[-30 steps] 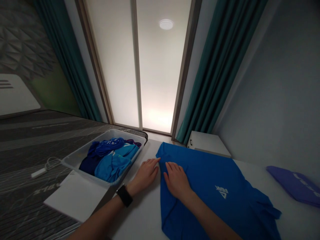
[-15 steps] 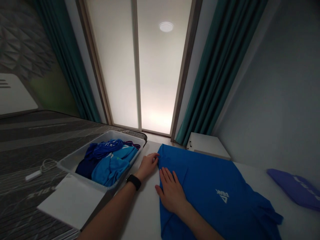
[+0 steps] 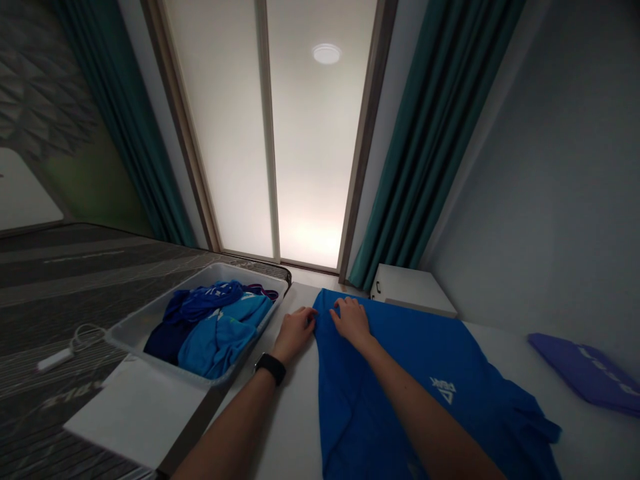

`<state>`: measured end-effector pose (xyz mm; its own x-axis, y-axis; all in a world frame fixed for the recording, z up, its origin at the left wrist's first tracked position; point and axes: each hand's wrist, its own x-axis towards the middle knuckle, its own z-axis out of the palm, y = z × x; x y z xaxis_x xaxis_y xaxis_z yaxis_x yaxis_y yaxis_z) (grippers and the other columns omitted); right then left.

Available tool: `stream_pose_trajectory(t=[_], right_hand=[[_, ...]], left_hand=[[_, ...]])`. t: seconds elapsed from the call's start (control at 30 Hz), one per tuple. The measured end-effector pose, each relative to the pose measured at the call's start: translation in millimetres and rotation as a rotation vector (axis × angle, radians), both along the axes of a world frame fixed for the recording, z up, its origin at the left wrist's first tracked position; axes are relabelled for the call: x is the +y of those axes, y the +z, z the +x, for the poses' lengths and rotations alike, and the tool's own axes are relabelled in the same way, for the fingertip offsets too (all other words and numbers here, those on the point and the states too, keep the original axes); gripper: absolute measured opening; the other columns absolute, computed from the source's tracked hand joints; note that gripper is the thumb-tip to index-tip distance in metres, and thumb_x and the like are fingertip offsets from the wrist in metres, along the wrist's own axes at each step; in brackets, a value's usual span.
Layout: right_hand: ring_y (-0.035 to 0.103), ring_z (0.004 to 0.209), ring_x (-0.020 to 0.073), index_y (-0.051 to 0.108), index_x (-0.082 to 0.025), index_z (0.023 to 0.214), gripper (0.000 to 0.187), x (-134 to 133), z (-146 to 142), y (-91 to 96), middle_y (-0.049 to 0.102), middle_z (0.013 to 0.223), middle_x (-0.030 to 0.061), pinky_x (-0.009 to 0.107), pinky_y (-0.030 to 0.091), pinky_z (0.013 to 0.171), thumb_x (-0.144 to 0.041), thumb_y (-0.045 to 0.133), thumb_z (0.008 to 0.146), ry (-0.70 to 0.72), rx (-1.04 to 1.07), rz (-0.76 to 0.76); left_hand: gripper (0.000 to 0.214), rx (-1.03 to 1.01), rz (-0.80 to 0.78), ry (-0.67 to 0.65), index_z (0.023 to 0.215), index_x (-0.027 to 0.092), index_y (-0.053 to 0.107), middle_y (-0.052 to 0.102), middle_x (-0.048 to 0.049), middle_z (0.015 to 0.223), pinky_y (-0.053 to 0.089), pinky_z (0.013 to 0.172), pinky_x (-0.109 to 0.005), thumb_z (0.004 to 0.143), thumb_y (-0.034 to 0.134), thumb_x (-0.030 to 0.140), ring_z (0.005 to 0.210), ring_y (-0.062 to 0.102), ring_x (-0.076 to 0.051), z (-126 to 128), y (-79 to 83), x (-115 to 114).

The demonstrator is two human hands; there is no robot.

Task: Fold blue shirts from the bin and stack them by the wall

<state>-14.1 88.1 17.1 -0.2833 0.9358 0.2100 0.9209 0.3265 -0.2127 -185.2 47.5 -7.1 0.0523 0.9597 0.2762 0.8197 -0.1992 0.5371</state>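
A blue T-shirt (image 3: 400,353) with a white chest logo lies spread on a white surface (image 3: 295,427), its sleeve toward the lower right. At the shirt's far left corner, my left hand (image 3: 296,330), with a black watch on the wrist, has its fingers curled closed on the edge. My right hand (image 3: 354,321) rests on the cloth just to the right, palm down near the far edge. Its fingers are bent and apart, with the thumb toward the left hand. My right forearm crosses over the shirt.
Left stands a translucent plastic bin (image 3: 135,333) of crumpled blue clothes (image 3: 215,333). A white panel (image 3: 135,410) and a white power strip (image 3: 55,360) are beside it. A folded purple garment (image 3: 587,373) lies at right. Behind the surface is a white cabinet (image 3: 413,290).
My right hand has slid away from me over the shirt to its far edge, its fingers now bent. My left hand stays at the corner. The view has shifted slightly.
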Motion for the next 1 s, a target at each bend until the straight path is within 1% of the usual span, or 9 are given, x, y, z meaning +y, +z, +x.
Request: stream_pose_trajectory(t=[0.07, 0.2, 0.33, 0.5, 0.6, 0.7, 0.8, 0.9, 1.0], right_hand=[[0.051, 0.108, 0.0257, 0.063, -0.02, 0.104, 0.025, 6.8, -1.2, -7.0, 0.062, 0.111, 0.0102, 0.037, 0.036, 0.089, -0.038, 0.05, 0.094, -0.026, -0.007, 0.006], [0.051, 0.107, 0.0258, 0.064, -0.021, 0.099, 0.022, 7.2, -4.0, -18.2, 0.062, 0.108, 0.0091, 0.037, 0.036, 0.088, -0.039, 0.053, 0.093, -0.055, -0.013, 0.03], [0.051, 0.107, 0.0264, 0.063, -0.02, 0.099, 0.022, 5.6, -5.9, -18.8, 0.062, 0.108, 0.0097, 0.038, 0.037, 0.088, -0.035, 0.048, 0.095, -0.064, -0.02, 0.061], [0.05, 0.114, 0.0241, 0.061, -0.018, 0.117, 0.031, -8.7, -7.5, -11.0, 0.062, 0.119, 0.011, 0.036, 0.034, 0.097, -0.02, 0.039, 0.096, 0.063, -0.04, 0.093], [0.048, 0.121, 0.0225, 0.058, -0.018, 0.126, 0.037, -25.2, -9.6, -9.5, 0.06, 0.128, 0.0108, 0.035, 0.03, 0.104, -0.019, 0.038, 0.095, 0.154, -0.05, 0.095], [0.041, 0.132, 0.0228, 0.053, -0.016, 0.136, 0.044, -37.5, -12.1, -12.4, 0.053, 0.141, 0.0109, 0.036, 0.024, 0.111, -0.027, 0.037, 0.096, 0.233, -0.048, 0.058], [0.03, 0.142, 0.0233, 0.042, -0.013, 0.146, 0.054, -41.3, -13.4, -18.3, 0.039, 0.154, 0.0096, 0.041, 0.017, 0.117, -0.036, 0.032, 0.098, 0.275, -0.046, -0.06], [0.02, 0.147, 0.0223, 0.033, -0.013, 0.151, 0.059, -40.6, -13.0, -23.9, 0.028, 0.159, 0.0072, 0.044, 0.011, 0.119, -0.041, 0.026, 0.1, 0.277, -0.053, -0.135], [0.016, 0.148, 0.0212, 0.031, -0.014, 0.152, 0.059, -40.9, -11.7, -26.4, 0.024, 0.16, 0.0062, 0.045, 0.008, 0.12, -0.042, 0.023, 0.1, 0.282, -0.061, -0.136]], left_hand=[[0.024, 0.011, 0.001, -0.002, 0.107, 0.023, 0.066, 0.07, -0.0017, 0.104, 0.043, 0.086, -0.027, 0.089, 0.054, 0.013, 0.094, 0.066, -0.017, 0.9, 1.0, -0.3], [0.019, 0.029, -0.004, 0.009, 0.104, 0.023, 0.067, 0.07, -0.0016, 0.102, 0.043, 0.084, -0.028, 0.09, 0.055, 0.018, 0.094, 0.066, -0.018, 1.9, 2.6, -0.4], [0.02, 0.05, -0.012, 0.018, 0.106, 0.023, 0.066, 0.07, -0.0017, 0.103, 0.042, 0.086, -0.029, 0.089, 0.056, 0.017, 0.096, 0.066, -0.018, 2.7, 4.0, -2.0], [0.022, 0.017, -0.01, 0.01, 0.105, 0.023, 0.066, 0.069, -0.0026, 0.106, 0.043, 0.086, -0.029, 0.089, 0.054, 0.014, 0.096, 0.065, -0.017, 2.4, 4.0, -2.3], [0.023, -0.017, -0.003, 0.014, 0.103, 0.022, 0.065, 0.069, -0.0033, 0.104, 0.044, 0.084, -0.028, 0.089, 0.05, 0.013, 0.094, 0.065, -0.017, 1.5, 2.2, -0.4], [0.024, -0.014, -0.003, 0.018, 0.104, 0.021, 0.065, 0.069, -0.0037, 0.103, 0.044, 0.084, -0.028, 0.088, 0.049, 0.012, 0.093, 0.064, -0.017, 1.2, 1.1, 0.4], [0.024, -0.006, -0.015, 0.032, 0.103, 0.021, 0.065, 0.069, -0.0038, 0.101, 0.044, 0.082, -0.028, 0.087, 0.05, 0.011, 0.09, 0.064, -0.017, 1.8, 1.7, -0.5], [0.025, 0.003, -0.024, 0.041, 0.103, 0.021, 0.066, 0.069, -0.0033, 0.1, 0.043, 0.081, -0.027, 0.086, 0.051, 0.01, 0.088, 0.064, -0.016, 2.4, 2.9, -1.5], [0.024, 0.009, -0.03, 0.042, 0.102, 0.021, 0.066, 0.069, -0.0027, 0.098, 0.043, 0.078, -0.026, 0.086, 0.052, 0.01, 0.087, 0.064, -0.016, 1.8, 2.7, -1.6]])
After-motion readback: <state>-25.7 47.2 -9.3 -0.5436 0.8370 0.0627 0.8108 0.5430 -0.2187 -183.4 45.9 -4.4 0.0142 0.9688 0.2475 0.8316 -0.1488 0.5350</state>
